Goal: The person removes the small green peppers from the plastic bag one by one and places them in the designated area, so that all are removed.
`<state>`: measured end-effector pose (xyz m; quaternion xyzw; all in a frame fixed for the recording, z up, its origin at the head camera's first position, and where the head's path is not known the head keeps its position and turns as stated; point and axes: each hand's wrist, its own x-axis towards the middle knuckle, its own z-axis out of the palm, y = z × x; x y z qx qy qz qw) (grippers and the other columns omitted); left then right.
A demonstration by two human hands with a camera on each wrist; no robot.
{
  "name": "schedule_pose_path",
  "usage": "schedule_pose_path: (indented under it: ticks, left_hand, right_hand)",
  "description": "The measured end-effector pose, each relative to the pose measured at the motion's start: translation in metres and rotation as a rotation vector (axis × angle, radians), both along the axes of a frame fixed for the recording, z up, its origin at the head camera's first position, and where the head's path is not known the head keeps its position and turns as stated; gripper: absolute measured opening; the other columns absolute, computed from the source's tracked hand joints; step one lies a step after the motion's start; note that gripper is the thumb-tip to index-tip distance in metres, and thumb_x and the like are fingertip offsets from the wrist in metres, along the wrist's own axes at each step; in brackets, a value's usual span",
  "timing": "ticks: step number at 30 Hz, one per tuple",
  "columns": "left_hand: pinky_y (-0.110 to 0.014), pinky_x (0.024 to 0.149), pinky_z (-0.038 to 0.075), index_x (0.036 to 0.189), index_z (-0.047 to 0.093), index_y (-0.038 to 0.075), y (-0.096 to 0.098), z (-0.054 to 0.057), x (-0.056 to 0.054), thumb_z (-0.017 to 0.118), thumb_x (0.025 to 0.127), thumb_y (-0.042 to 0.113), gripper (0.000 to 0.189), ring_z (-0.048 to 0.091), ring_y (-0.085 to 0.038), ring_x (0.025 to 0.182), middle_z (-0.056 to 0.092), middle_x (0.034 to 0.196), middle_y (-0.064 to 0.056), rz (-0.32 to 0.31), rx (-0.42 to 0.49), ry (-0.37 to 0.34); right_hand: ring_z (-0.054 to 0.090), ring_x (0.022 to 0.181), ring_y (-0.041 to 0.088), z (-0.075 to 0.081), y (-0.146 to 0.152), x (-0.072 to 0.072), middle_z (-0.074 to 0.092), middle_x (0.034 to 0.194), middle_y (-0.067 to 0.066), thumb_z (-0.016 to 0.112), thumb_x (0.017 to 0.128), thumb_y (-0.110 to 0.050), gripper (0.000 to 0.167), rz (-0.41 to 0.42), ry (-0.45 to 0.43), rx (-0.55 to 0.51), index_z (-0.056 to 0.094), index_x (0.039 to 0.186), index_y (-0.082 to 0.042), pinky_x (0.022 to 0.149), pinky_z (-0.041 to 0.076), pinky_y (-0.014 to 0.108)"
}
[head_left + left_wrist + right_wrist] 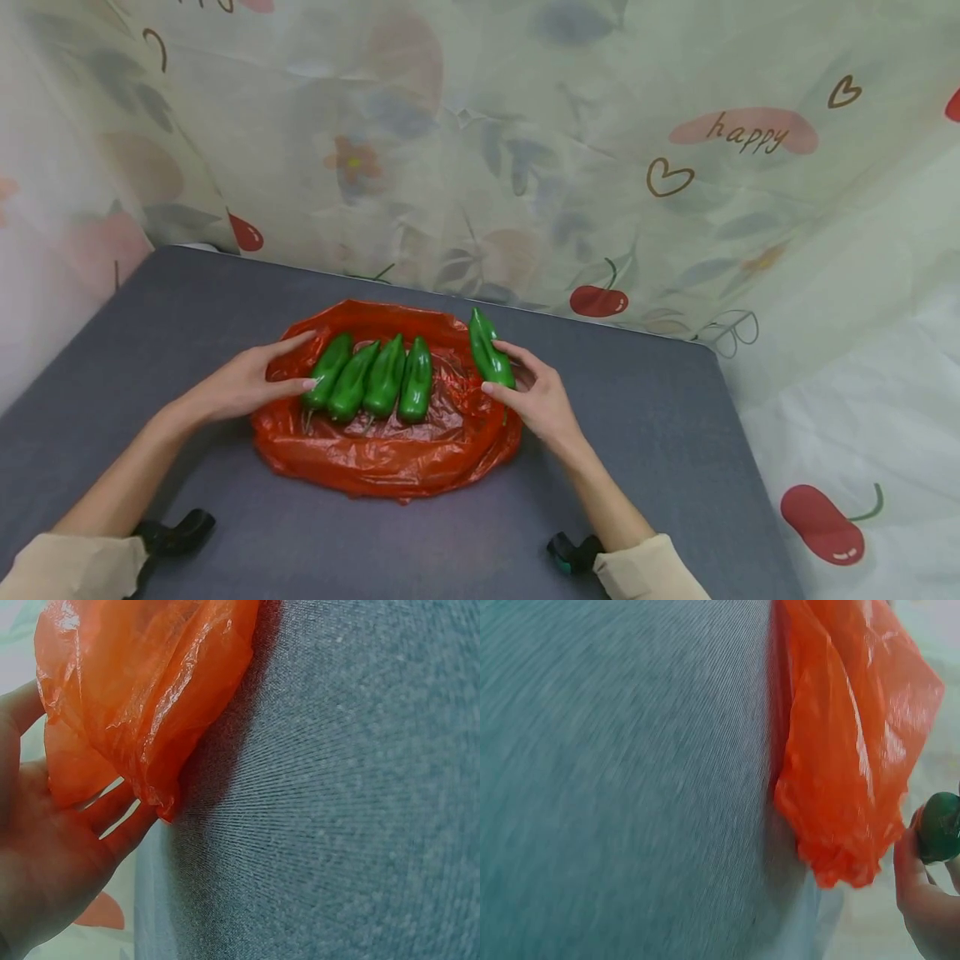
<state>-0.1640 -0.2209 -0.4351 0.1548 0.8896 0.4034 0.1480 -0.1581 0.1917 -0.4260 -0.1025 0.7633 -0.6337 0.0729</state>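
A red plastic bag lies spread wide, its rim rolled outward. Inside it, toward the left, several green peppers sit side by side with their tips pointing away. My right hand pinches another green pepper between thumb and fingers over the bag's right rim. In the right wrist view that pepper's rounded end shows beside the bag. My left hand is at the bag's left rim, fingers extended, thumb tip by the leftmost pepper. Its fingers pass behind the bag in the left wrist view.
The bag stands on a grey cloth-covered table. A patterned curtain hangs along the table's far edge and sides. Each wrist wears a black strap, such as the left strap.
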Motion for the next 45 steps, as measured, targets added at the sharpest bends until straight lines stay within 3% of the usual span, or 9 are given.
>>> schedule_pose_path:
  ticks: [6,17,23,27,34,41,45]
  left_hand:
    - [-0.053,0.094,0.047,0.159,0.024,0.012,0.0,-0.001,0.001,0.065,0.095,0.046,0.083,0.053,-0.033,0.116,0.039,0.149,-0.027,0.021,-0.009,-0.005]
    - [-0.05,0.093,0.049,0.159,0.023,0.016,-0.005,0.0,0.003,0.066,0.095,0.043,0.081,0.058,-0.031,0.111,0.04,0.148,-0.025,0.036,0.041,-0.01]
    - [-0.032,0.081,0.054,0.158,0.025,0.019,-0.008,-0.001,0.002,0.067,0.095,0.04,0.079,0.063,-0.024,0.101,0.045,0.143,-0.023,0.031,0.083,-0.018]
    - [-0.028,0.08,0.053,0.158,0.027,0.019,-0.008,-0.001,0.002,0.067,0.095,0.04,0.078,0.064,-0.023,0.1,0.047,0.142,-0.022,0.036,0.074,-0.006]
    - [-0.031,0.081,0.054,0.158,0.027,0.017,-0.005,-0.003,0.001,0.067,0.096,0.035,0.076,0.065,-0.024,0.098,0.048,0.141,-0.023,0.022,0.097,-0.017]
    - [-0.051,0.095,0.048,0.159,0.024,0.017,-0.006,-0.001,0.002,0.066,0.096,0.039,0.079,0.056,-0.034,0.119,0.041,0.149,-0.022,0.038,0.06,0.021]
    - [-0.051,0.094,0.048,0.159,0.023,0.017,-0.006,0.001,0.004,0.066,0.096,0.038,0.079,0.056,-0.034,0.118,0.04,0.149,-0.023,0.035,0.067,0.014]
  right_hand:
    - [0.06,0.117,0.026,-0.001,0.019,0.0,0.054,0.136,0.012,0.079,0.086,-0.014,0.058,-0.055,-0.009,0.052,0.056,0.139,-0.017,0.087,0.053,0.027]
    - [0.063,0.113,0.028,-0.001,0.054,-0.004,0.054,0.139,0.011,0.081,0.085,-0.018,0.06,-0.139,0.0,0.154,0.057,0.14,-0.02,0.081,0.054,0.026]
    - [0.064,0.11,0.028,-0.001,0.07,-0.007,0.053,0.14,0.01,0.081,0.085,-0.025,0.062,-0.162,0.013,0.252,0.056,0.142,-0.023,0.078,0.052,0.024]
    - [0.063,0.112,0.028,-0.002,0.08,-0.009,0.053,0.14,0.012,0.081,0.085,-0.027,0.064,-0.17,0.009,0.272,0.055,0.143,-0.023,0.078,0.052,0.023]
    - [0.064,0.111,0.029,-0.008,0.098,-0.014,0.055,0.137,0.014,0.081,0.085,-0.028,0.064,-0.198,0.015,0.318,0.054,0.143,-0.022,0.077,0.051,0.021]
    - [0.062,0.115,0.031,-0.014,0.105,-0.024,0.052,0.141,0.016,0.078,0.088,-0.028,0.065,-0.213,0.013,0.346,0.052,0.146,-0.018,0.076,0.05,0.018]
    - [0.062,0.117,0.032,-0.018,0.107,-0.03,0.05,0.143,0.019,0.078,0.088,-0.026,0.067,-0.214,0.028,0.372,0.05,0.147,-0.016,0.075,0.049,0.017]
